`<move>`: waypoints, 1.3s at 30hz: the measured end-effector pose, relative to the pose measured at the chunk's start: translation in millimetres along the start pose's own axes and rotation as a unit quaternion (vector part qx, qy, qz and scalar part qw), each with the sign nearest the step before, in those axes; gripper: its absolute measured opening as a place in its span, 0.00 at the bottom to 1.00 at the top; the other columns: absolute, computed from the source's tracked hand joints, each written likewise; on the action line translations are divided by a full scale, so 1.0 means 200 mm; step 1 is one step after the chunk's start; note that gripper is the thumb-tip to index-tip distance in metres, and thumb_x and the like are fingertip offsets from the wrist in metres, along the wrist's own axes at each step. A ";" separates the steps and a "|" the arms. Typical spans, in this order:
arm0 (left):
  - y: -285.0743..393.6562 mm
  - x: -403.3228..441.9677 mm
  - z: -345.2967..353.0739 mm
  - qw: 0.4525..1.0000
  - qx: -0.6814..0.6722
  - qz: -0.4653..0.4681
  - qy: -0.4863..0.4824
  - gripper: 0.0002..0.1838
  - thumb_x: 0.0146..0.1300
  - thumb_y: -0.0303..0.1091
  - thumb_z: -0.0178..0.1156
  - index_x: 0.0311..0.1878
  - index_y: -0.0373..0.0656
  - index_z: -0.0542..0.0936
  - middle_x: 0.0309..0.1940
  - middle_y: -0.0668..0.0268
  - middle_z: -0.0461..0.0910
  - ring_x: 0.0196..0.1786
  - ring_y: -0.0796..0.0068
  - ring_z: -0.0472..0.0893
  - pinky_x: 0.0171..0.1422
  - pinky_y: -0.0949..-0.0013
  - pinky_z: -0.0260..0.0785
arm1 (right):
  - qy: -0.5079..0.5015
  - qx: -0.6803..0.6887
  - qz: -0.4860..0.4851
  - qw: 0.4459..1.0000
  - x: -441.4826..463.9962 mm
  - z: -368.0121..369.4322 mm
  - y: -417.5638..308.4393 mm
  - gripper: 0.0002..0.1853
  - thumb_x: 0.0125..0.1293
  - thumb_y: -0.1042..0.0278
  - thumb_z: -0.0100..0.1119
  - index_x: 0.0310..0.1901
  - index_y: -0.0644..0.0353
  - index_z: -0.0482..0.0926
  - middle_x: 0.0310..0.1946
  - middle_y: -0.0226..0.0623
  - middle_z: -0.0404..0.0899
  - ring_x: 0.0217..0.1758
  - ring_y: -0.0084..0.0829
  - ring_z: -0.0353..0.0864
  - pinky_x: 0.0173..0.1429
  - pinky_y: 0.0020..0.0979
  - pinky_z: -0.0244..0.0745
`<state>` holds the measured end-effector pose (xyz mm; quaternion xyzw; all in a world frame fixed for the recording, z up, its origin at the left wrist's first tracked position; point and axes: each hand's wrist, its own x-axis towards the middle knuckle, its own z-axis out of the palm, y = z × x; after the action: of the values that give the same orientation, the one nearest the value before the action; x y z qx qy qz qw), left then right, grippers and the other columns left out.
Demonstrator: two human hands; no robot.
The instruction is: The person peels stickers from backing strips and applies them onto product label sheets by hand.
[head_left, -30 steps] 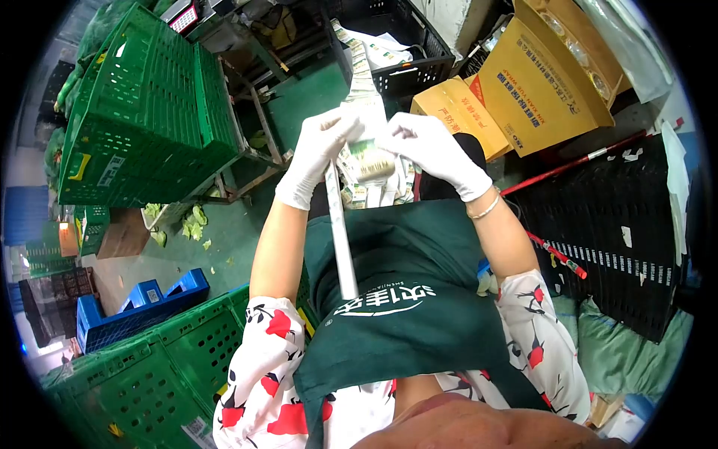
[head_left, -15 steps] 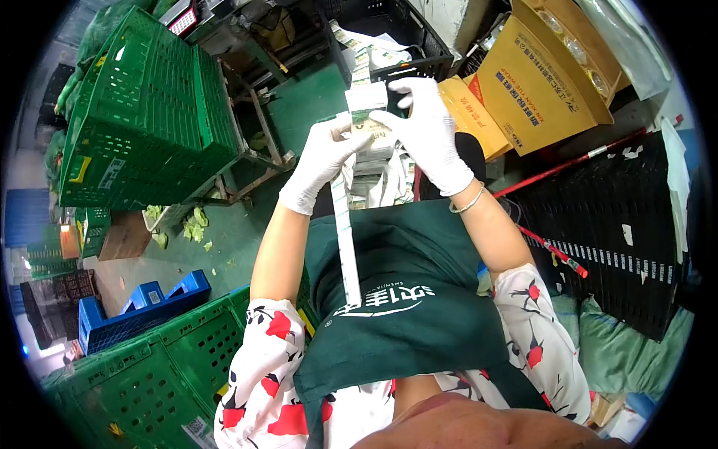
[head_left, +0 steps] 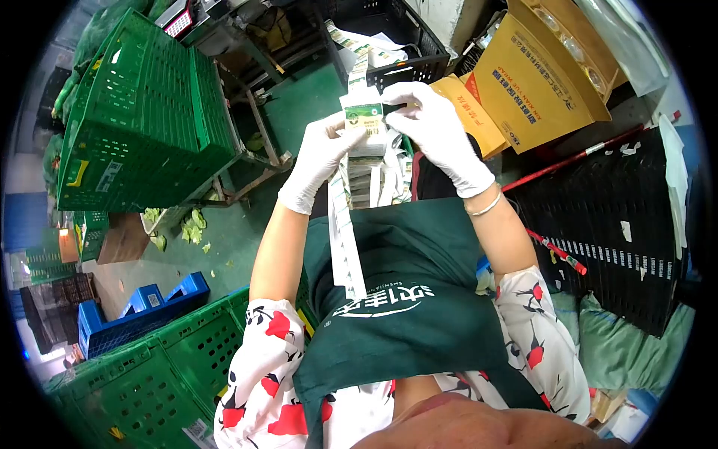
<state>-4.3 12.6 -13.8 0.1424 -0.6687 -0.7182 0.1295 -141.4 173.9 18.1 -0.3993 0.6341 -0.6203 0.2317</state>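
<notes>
A folded strip of printed labels, white with green and yellow, is held up in front of me. My left hand, in a white glove, is closed on its left side with the thumb across the front. At the right edge, the gloved fingers of my right hand are curled in a pinch against the strip. Below the hands lies a thick stack of folded labels with loose loops beside it. One loose tail of the strip hangs down over my dark green apron.
Ahead, a black crate has more label strip running into it. Green crates are stacked at left, with another green crate near my left elbow. Yellow cardboard boxes, a red pole and black crates stand at right.
The label strip has turned so its printed face shows. My right hand has shifted slightly right, its fingers now at the strip's edge. The hanging tail has spread into two overlapping lengths.
</notes>
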 end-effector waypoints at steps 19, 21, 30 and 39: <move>-0.01 0.10 -0.02 0.941 0.124 0.154 0.274 0.14 0.69 0.32 0.61 0.54 0.35 0.82 0.36 0.67 0.86 0.35 0.84 0.78 0.42 0.76 0.72 | -0.159 -0.134 0.074 0.975 -0.27 0.15 0.03 0.24 0.62 0.63 0.69 0.57 0.66 0.77 0.37 0.34 0.82 0.38 0.19 0.78 0.47 0.24 0.76; -0.01 0.09 -0.02 0.947 0.041 0.136 0.289 0.13 0.70 0.30 0.60 0.54 0.36 0.82 0.35 0.69 0.84 0.36 0.85 0.76 0.42 0.76 0.71 | -0.122 -0.034 0.102 0.987 -0.28 0.13 0.00 0.23 0.64 0.64 0.67 0.57 0.66 0.78 0.38 0.35 0.83 0.39 0.19 0.79 0.47 0.24 0.76; -0.02 0.07 0.03 0.892 0.154 0.223 0.362 0.12 0.68 0.26 0.60 0.52 0.36 0.82 0.38 0.60 0.86 0.39 0.79 0.81 0.47 0.73 0.74 | -0.068 -0.155 0.046 0.985 -0.21 0.17 0.03 0.21 0.68 0.66 0.61 0.61 0.57 0.76 0.43 0.42 0.82 0.44 0.34 0.83 0.49 0.34 0.78; 0.01 0.07 0.04 0.910 0.120 0.140 0.371 0.10 0.68 0.26 0.60 0.50 0.35 0.82 0.35 0.62 0.86 0.35 0.80 0.80 0.43 0.74 0.73 | -0.059 -0.279 -0.169 0.944 -0.28 0.22 0.00 0.17 0.69 0.73 0.58 0.58 0.53 0.80 0.45 0.37 0.82 0.45 0.32 0.83 0.50 0.27 0.78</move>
<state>-21.4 14.9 -12.2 0.3176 -0.6670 -0.5022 0.4495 -75.1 191.3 0.6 -0.5849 0.6903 -0.4241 0.0402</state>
